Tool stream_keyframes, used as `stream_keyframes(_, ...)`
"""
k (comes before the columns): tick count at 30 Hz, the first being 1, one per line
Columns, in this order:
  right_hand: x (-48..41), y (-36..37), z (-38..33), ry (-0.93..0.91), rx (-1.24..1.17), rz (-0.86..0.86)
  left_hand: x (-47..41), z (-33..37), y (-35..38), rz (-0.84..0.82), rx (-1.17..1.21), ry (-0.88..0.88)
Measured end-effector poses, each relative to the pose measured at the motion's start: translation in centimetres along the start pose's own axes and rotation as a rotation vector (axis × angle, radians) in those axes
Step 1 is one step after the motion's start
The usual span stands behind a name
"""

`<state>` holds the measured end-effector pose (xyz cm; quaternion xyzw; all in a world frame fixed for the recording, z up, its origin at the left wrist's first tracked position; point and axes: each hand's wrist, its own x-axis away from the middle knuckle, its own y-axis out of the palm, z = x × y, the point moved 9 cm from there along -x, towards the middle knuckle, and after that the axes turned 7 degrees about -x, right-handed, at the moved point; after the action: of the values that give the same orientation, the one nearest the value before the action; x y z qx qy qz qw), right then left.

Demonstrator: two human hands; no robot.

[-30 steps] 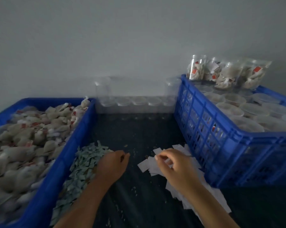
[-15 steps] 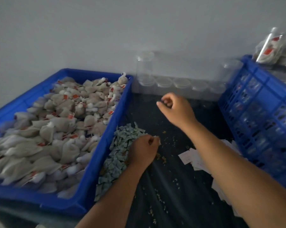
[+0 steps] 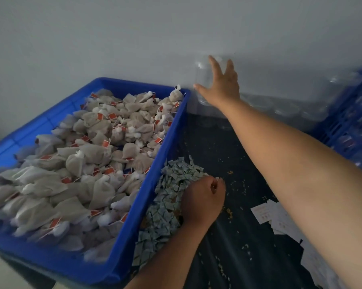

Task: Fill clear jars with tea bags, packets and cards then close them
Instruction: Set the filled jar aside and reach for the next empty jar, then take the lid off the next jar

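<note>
Fingers (image 3: pixel 214 66) of right hand (image 3: pixel 221 88) spread wide at upright clear jar (image 3: pixel 200 78), far side, gripping nothing. Left hand (image 3: pixel 203 197) curled on packets (image 3: pixel 171 184), near; possibly pinching one, cannot tell. Light, slick, thin-walled: wrap mid-body. One jar reached; row behind blurred. Tea bags (image 3: pixel 88 155): dozens, left crate (image 3: pixel 168 142). Cards (image 3: pixel 263 211): several, right.

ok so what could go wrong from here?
1. The right hand reaches with fingers spread toward the top jar, which seems stacked on a row of other clear jars; a nudge rather than a grip could topple it.
2. The left hand is curled over the packet pile, away from the jar, so it probably cannot steady it.
3. Loose grains litter the table; a jar set down there might pick some up.
</note>
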<state>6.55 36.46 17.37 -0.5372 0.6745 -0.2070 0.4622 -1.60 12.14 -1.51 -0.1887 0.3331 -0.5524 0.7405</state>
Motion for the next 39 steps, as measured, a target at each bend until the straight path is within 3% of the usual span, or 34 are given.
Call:
stream_keyframes(6, -1.4, -1.7, -0.5, -0.076, -0.201, 0.220, -0.1, -0.2, 0.2, -0.002, -0.037, 0.009)
stream_keyframes(11, 3.2, -6.9, -1.1, -0.152, -0.440, 0.404, -0.1, -0.1, 0.1, -0.010, -0.035, 0.009)
stream_keyframes(17, 15.2, -10.6, 2.1, -0.146, -0.561, 0.301, -0.3, 0.0, 0.0, -0.026, -0.091, -0.014)
stream_keyframes(23, 32.3, -10.7, 8.1, 0.149, -0.785, 0.362, -0.3, -0.3, -0.6, 0.005, 0.007, -0.069)
stream_keyframes(27, 39.1, -9.1, 10.0, 0.316, -0.864, 0.369, -0.1, 0.1, -0.9, -0.019, 0.047, -0.055)
stream_keyframes(32, 41.8, -8.2, 12.1, 0.433, -0.968, 0.399, 1.3, 4.0, -2.4, 0.022, 0.161, 0.322)
stream_keyframes(35, 41.8, -7.6, 13.8, 0.503, -0.977, 0.365, 3.8, 6.4, -0.7, -0.115, -0.067, 0.590)
stream_keyframes(39, 41.8, -7.5, 15.1, 0.574, -0.969, 0.380, 6.0, 8.1, -1.0, -0.045, -0.209, 0.737)
